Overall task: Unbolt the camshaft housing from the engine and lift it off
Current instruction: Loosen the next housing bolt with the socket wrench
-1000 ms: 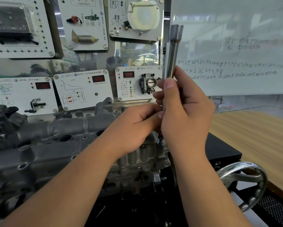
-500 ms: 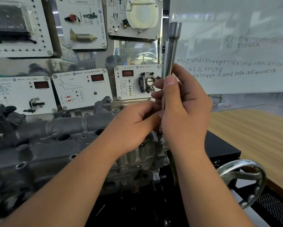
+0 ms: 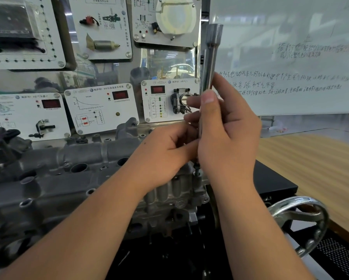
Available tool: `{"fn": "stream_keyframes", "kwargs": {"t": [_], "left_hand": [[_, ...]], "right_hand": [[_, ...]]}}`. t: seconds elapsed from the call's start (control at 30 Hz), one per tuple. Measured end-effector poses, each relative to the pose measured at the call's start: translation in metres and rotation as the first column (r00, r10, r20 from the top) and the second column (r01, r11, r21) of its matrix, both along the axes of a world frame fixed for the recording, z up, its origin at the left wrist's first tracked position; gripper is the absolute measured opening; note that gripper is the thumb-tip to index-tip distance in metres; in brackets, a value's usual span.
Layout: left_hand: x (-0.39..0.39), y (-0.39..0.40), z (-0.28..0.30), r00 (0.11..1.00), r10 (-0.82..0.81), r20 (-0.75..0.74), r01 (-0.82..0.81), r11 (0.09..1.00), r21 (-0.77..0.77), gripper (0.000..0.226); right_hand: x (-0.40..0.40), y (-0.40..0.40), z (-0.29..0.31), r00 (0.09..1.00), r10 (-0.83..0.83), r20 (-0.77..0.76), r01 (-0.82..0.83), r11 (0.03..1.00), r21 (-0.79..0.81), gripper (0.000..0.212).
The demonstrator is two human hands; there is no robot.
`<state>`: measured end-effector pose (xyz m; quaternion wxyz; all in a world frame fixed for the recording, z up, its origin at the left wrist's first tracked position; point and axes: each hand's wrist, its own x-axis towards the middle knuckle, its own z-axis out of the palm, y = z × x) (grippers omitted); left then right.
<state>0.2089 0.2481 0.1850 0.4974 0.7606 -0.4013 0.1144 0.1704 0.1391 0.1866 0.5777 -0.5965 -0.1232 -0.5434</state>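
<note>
Nearest the camera, two bare forearms reach in from the bottom edge, and a shiny handwheel (image 3: 303,221) sits low on the right beside the black stand. Right hand (image 3: 228,134) is wrapped round the lower part of a long steel extension bar (image 3: 211,55), thumb up along the shaft, holding it upright. Left hand (image 3: 167,150) comes in from the side with fingertips pinching the same bar low down, just above where its tip meets a bolt (image 3: 197,168). The bolt stands a little proud at the right-hand end of the camshaft housing (image 3: 92,156). The housing lies on top of the engine (image 3: 169,199), running away to the left, with several open round holes along its upper face. Judged step: spinning out one end bolt by finger-turning the bar, so unbolting is in hand and the lift not begun. Next move likely calls for keeping the bar square to the bolt while twirling, then lifting the bolt clear without dropping it; how many bolts remain cannot be told. Behind stand white display boards (image 3: 100,110) with sensors, and a whiteboard (image 3: 290,57) with handwriting on the right.
</note>
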Motion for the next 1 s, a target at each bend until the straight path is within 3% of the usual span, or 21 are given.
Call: {"fn": "stream_keyframes", "kwargs": {"t": [0.17, 0.33, 0.47, 0.6, 0.73, 0.8, 1.0], "left_hand": [[0.0017, 0.0015, -0.0005, 0.999, 0.043, 0.011, -0.044, 0.999, 0.015, 0.021], [-0.0007, 0.0003, 0.0008, 0.998, -0.008, -0.067, 0.008, 1.000, 0.008, 0.026], [-0.0002, -0.0001, 0.0004, 1.000, 0.011, 0.001, -0.011, 0.999, 0.031, 0.027], [0.0008, 0.0001, 0.0000, 1.000, 0.007, 0.016, -0.007, 1.000, 0.023, 0.031], [0.0000, -0.0001, 0.0006, 0.998, -0.060, -0.026, 0.061, 0.998, 0.026, 0.028], [0.0000, -0.0004, 0.0007, 0.995, -0.082, -0.050, 0.083, 0.997, 0.010, 0.025], [0.0029, -0.0001, -0.0010, 0.994, -0.106, -0.026, 0.106, 0.994, -0.004, 0.012]], "right_hand": [[0.0010, 0.0012, -0.0023, 0.999, -0.039, 0.023, 0.040, 0.999, -0.016, 0.023], [0.0023, 0.0021, -0.0030, 0.999, -0.035, 0.032, 0.034, 0.999, 0.022, 0.027], [0.0030, 0.0009, -0.0020, 1.000, 0.021, 0.007, -0.021, 0.999, 0.041, 0.026], [0.0003, -0.0005, -0.0010, 0.999, -0.029, 0.023, 0.030, 0.999, -0.028, 0.006], [-0.0006, -0.0005, -0.0005, 0.998, -0.051, 0.034, 0.054, 0.993, -0.104, 0.018], [0.0005, -0.0007, -0.0007, 0.999, -0.021, 0.033, 0.024, 0.997, -0.076, 0.013], [0.0015, -0.0042, -0.0001, 1.000, 0.023, 0.002, -0.023, 0.999, -0.030, 0.026]]}}
